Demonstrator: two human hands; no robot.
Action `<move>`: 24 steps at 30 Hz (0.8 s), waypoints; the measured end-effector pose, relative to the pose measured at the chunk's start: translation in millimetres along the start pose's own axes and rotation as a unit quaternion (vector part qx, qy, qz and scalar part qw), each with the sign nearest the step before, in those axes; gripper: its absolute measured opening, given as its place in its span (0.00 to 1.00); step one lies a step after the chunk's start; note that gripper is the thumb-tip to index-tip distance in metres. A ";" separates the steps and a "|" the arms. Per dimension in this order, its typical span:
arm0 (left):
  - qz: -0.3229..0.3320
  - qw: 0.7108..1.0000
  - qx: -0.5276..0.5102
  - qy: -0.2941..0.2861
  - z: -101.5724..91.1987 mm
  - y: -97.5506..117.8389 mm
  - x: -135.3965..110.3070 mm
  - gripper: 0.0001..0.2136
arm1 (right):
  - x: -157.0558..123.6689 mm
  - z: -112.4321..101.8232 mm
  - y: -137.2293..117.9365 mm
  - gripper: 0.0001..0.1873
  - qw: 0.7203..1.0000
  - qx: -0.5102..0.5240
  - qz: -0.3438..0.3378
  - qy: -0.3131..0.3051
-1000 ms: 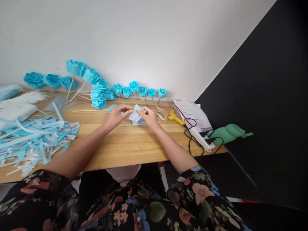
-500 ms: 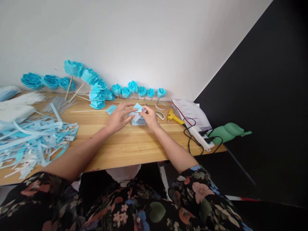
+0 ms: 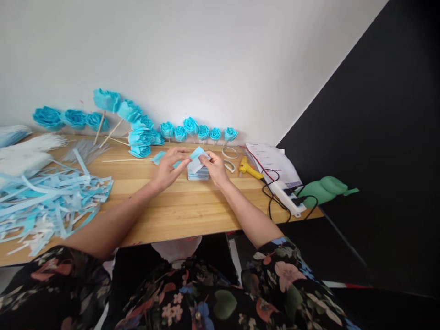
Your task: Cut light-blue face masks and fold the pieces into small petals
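My right hand [image 3: 216, 168] pinches a small light-blue sheet [image 3: 197, 158], thumb on top, by its right side. The sheet is tilted, above a neat stack of similar pieces [image 3: 198, 174] on the table. My left hand [image 3: 170, 167] is at the sheet's left edge, its fingers and thumb apart; whether a fingertip touches the sheet I cannot tell. Blue pieces [image 3: 158, 157] lie beside and partly behind my left hand.
Blue flowers [image 3: 140, 137] on sticks line the wall. Cut strips [image 3: 51, 201] are heaped at left. To the right are scissors [image 3: 229, 166], a tape ring [image 3: 230, 152], a yellow glue gun [image 3: 250, 168], a white power strip [image 3: 284, 197] with black cables and a green object [image 3: 323, 190].
My left hand has drawn slightly left and its fingers have come off the sheet's face. More of the sheet now shows, still in my right hand.
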State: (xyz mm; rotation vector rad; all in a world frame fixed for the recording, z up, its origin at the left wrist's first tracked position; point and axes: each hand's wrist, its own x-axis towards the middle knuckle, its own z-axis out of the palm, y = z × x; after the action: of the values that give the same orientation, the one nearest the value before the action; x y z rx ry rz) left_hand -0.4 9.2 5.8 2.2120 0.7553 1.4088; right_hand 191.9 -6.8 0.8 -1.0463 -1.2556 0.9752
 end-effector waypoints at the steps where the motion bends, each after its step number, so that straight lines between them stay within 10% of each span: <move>1: -0.026 0.999 -0.021 0.023 -1.2 0.4 1.0 0.13 | -0.5 0.2 -0.4 0.16 1.000 -0.003 -0.003 -0.003; 6: -0.135 0.984 -0.098 0.063 -3.0 -5.6 4.2 0.15 | -1.7 0.4 0.5 0.17 0.999 -0.035 -0.007 -0.019; 24: -0.228 0.943 -0.229 -0.074 -4.3 -1.9 3.7 0.17 | -4.3 -0.6 0.8 0.20 0.995 -0.044 0.013 -0.084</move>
State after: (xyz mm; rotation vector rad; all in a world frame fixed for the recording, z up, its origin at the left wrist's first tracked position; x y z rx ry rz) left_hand -3.5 13.3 8.9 1.6305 0.7366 1.0421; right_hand 192.2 -10.8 -1.1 -1.0695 -1.4364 1.0527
